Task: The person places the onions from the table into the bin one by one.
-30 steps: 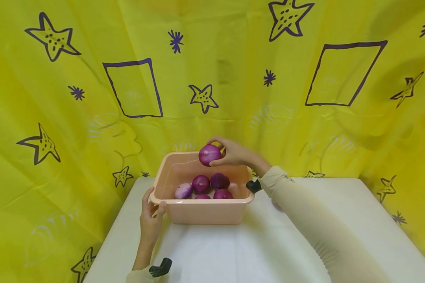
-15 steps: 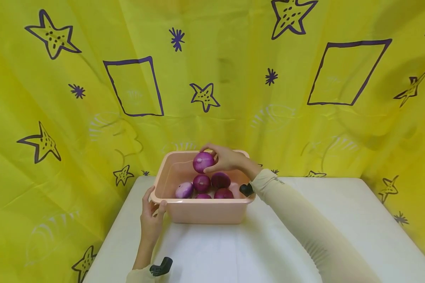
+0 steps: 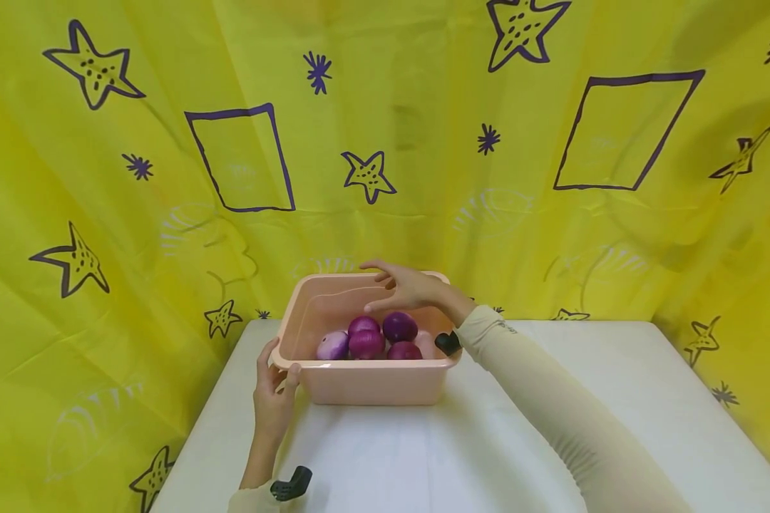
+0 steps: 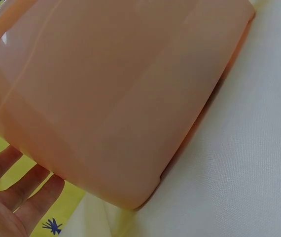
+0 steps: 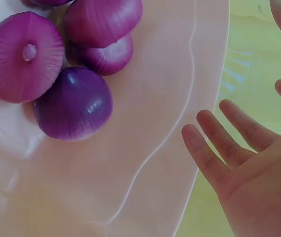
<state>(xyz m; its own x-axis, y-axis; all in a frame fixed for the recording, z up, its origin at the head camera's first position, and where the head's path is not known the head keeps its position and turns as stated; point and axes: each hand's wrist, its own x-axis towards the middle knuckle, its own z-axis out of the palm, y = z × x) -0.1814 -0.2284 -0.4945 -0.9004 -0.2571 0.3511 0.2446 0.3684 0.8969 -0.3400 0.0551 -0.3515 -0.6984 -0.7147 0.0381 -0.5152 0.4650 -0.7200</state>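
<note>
A peach plastic basin (image 3: 375, 385) stands on the table with several red onions (image 3: 401, 327) grouped inside it. One onion (image 3: 367, 344) lies on top of others near the front wall, and a paler onion (image 3: 333, 346) is at the left. My left hand (image 3: 274, 402) holds the basin's front left corner, thumb at the front and fingers along the side; the left wrist view shows those fingers (image 4: 42, 197) against the wall. Over the basin's back part hovers my right hand (image 3: 411, 286), fingers spread and holding nothing. In the right wrist view its fingers (image 5: 214, 143) are apart from the onions.
A white cloth covers the table (image 3: 584, 377), reaching out on both sides of the basin. Close behind the basin hangs a yellow curtain (image 3: 411, 235) with drawn stars, which also runs along both sides.
My right hand lowered an onion into the basin, moving left and down, and let it go; it now lies on the others. My left hand stayed at the corner.
</note>
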